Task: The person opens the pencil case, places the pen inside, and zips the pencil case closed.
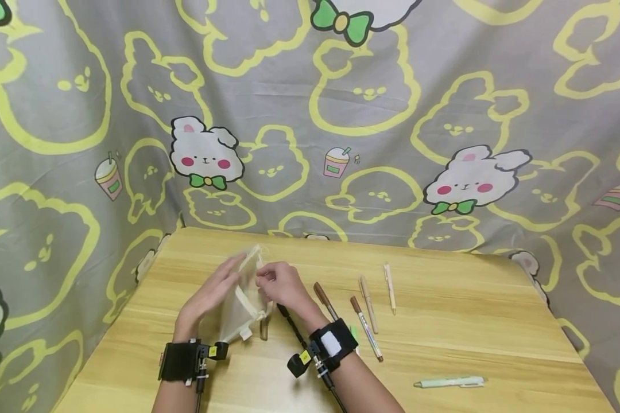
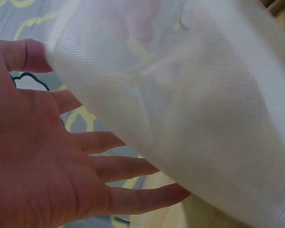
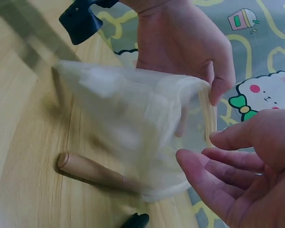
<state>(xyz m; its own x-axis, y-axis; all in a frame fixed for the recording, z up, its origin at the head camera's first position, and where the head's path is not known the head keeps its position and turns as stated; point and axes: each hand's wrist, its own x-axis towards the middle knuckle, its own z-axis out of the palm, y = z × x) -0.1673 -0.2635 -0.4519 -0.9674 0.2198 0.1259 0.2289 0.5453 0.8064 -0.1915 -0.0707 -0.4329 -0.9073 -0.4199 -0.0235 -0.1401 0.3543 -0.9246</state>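
A sheer white mesh pouch (image 1: 243, 292) stands tilted over the table's left half, its mouth toward my right hand; its cloth is blurred in the right wrist view. My left hand (image 1: 214, 292) lies along the pouch's left side. In the left wrist view its fingers (image 2: 128, 168) are straight and spread, their tips passing behind the mesh (image 2: 180, 109). From the right, my right hand (image 1: 284, 287) has curled fingers and pinches the pouch's rim between thumb (image 3: 228, 135) and fingers. A brown pen (image 3: 92, 168) lies on the wood, partly hidden by the pouch.
Right of my right forearm lie a brown marker (image 1: 324, 298), a brown-capped pen (image 1: 367, 327), a tan pen (image 1: 368, 304) and a white pen (image 1: 390, 287). A mint-green pen (image 1: 449, 382) lies nearer the front right. Patterned grey cloth (image 1: 289, 115) hangs behind the table (image 1: 496, 321).
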